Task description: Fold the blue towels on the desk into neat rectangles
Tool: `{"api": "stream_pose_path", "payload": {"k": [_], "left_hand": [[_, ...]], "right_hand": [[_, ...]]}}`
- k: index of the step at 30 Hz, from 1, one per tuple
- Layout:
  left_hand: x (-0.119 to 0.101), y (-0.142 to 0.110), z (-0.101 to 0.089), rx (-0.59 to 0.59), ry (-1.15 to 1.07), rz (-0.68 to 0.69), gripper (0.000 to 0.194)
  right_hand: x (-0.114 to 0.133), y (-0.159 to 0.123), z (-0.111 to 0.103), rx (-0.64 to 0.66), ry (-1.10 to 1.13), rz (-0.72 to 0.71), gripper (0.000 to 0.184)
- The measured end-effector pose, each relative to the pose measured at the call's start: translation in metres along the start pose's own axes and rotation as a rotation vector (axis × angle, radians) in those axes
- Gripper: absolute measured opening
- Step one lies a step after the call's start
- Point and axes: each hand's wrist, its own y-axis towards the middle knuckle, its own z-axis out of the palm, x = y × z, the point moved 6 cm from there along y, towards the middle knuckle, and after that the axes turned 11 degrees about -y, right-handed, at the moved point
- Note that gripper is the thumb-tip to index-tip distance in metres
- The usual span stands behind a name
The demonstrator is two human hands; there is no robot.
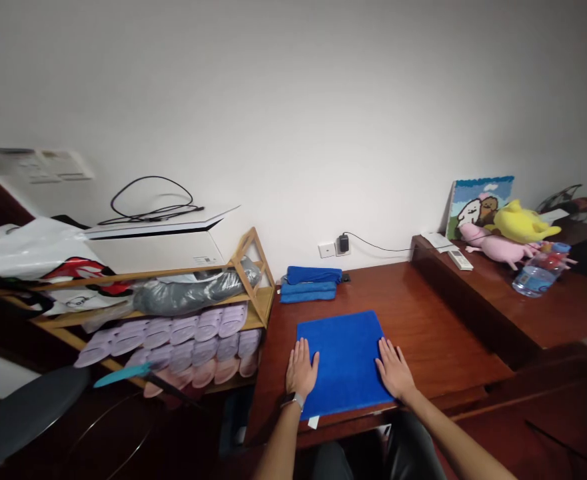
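Note:
A blue cloth (346, 357) lies spread flat on the dark wooden table (423, 313), with a small white tag at its near left corner. My left hand (302, 369) rests flat on the cloth's left edge, fingers stretched out. My right hand (394, 369) lies flat on the right edge, fingers spread. Neither hand holds anything. A stack of folded blue cloths (310, 284) sits at the back of the table by the wall.
A wooden rack (253, 300) on the left holds several pink and lilac slippers, bags and a white box with a cable. A raised desk (548, 307) on the right carries plush toys (513, 233), a picture, a remote and a water bottle (536, 277). A charger is plugged in the wall.

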Motion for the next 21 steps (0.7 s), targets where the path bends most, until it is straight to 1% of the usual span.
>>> {"api": "stream_pose_path", "payload": {"k": [2,5,7,8,9,10,12,13,15,16,17,18,19,20,21], "left_hand": [[0.002,0.000,0.000,-0.004,0.008,0.009,0.071],[0.005,0.000,-0.004,0.014,0.029,0.025,0.069],[-0.002,0.000,-0.008,0.012,0.038,0.053,0.067],[-0.011,0.000,-0.010,0.005,0.036,0.082,0.065],[-0.026,0.000,-0.011,0.000,0.028,0.124,0.064],[-0.045,-0.001,-0.010,0.003,0.014,0.178,0.063],[-0.097,-0.005,-0.001,0.040,-0.029,0.291,0.061],[-0.127,-0.008,0.006,0.079,-0.055,0.346,0.062],[-0.180,-0.013,0.025,0.162,-0.105,0.403,0.064],[-0.200,-0.016,0.035,0.209,-0.125,0.407,0.064],[-0.214,-0.019,0.044,0.246,-0.139,0.396,0.064],[-0.221,-0.021,0.051,0.273,-0.148,0.378,0.065],[-0.220,-0.023,0.054,0.287,-0.151,0.355,0.065],[-0.212,-0.026,0.055,0.285,-0.147,0.330,0.066],[-0.197,-0.028,0.051,0.273,-0.136,0.300,0.067]], "right_hand": [[0.001,-0.010,0.003,0.027,0.013,0.004,0.067],[0.003,-0.014,-0.001,0.034,0.031,0.011,0.066],[0.004,-0.013,-0.005,0.035,0.041,0.015,0.066],[0.004,-0.012,-0.007,0.036,0.045,0.019,0.066],[0.004,-0.012,-0.009,0.037,0.049,0.023,0.067],[0.004,-0.011,-0.010,0.040,0.053,0.025,0.067],[0.003,-0.012,-0.011,0.043,0.056,0.021,0.068],[0.003,-0.012,-0.011,0.043,0.057,0.014,0.068],[0.003,-0.012,-0.009,0.040,0.053,0.001,0.067],[0.002,-0.012,-0.007,0.037,0.049,-0.005,0.066],[0.002,-0.011,-0.005,0.036,0.045,-0.009,0.065],[0.002,-0.011,-0.003,0.034,0.041,-0.011,0.064],[0.001,-0.010,-0.001,0.031,0.038,-0.013,0.064],[0.001,-0.010,0.000,0.027,0.036,-0.013,0.065],[0.001,-0.010,0.002,0.023,0.035,-0.013,0.065]]}}
